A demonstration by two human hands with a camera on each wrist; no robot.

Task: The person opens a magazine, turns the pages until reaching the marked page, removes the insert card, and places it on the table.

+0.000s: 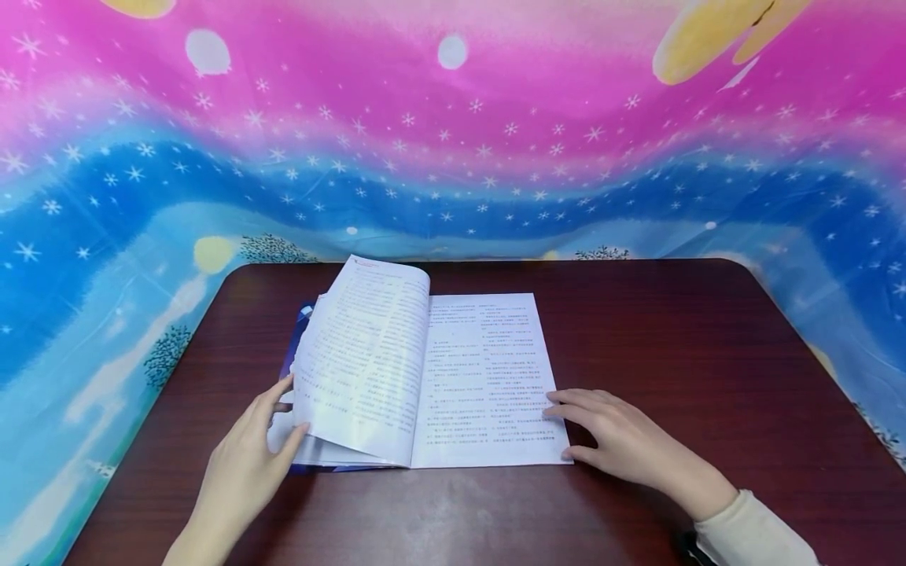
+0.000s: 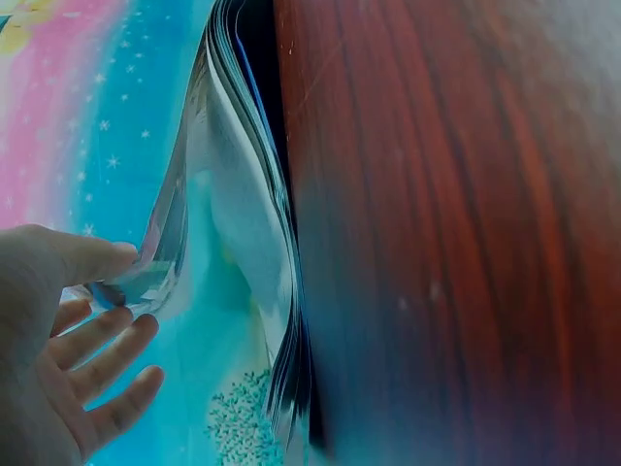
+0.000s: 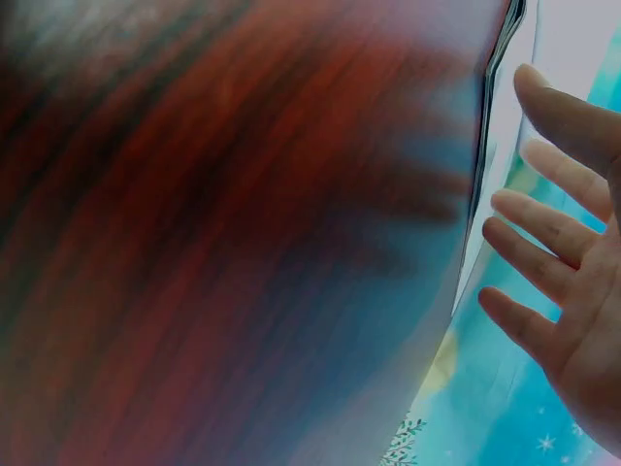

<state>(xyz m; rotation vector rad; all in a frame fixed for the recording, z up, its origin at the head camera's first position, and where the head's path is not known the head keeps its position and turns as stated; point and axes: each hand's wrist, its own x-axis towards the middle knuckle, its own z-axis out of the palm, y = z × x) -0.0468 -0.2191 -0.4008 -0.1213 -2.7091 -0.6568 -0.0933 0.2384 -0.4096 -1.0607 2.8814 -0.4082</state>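
An open magazine with columns of small print lies on the table. Its left leaves are raised and bowed, with a blue cover peeking out underneath. My left hand pinches the outer edge of the lifted leaves between thumb and fingers; the left wrist view shows the thumb over a curved page and the other fingers spread below. At the lower right edge of the right page, my right hand rests with fingers extended. In the right wrist view its fingers are spread beside the magazine's edge.
The dark reddish wooden table has rounded far corners. Behind and around it hangs a pink and blue cloth with snowflakes and yellow shapes. A light sleeve covers the right forearm, with something black at the wrist.
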